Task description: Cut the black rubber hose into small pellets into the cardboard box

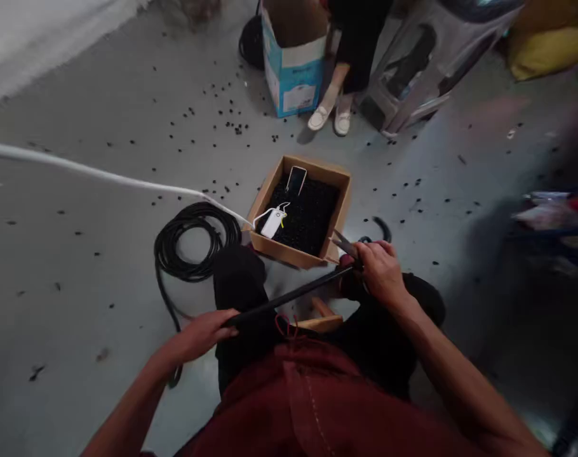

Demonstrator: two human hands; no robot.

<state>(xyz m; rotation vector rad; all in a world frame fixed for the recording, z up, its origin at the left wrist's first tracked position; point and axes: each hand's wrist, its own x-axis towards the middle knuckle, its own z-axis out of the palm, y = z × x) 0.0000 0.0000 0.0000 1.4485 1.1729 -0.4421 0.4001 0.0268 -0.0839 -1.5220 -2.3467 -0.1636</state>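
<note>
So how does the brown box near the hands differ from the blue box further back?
The brown box is low, wide and plain; the blue box is taller, printed blue and white. The brown box holds black bits and a phone; the blue box's contents are hidden. Both stand open on the floor.

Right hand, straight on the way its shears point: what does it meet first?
Likely the near right corner of the cardboard box: the shears in the right hand point at its rim. Depth is unclear.
</note>
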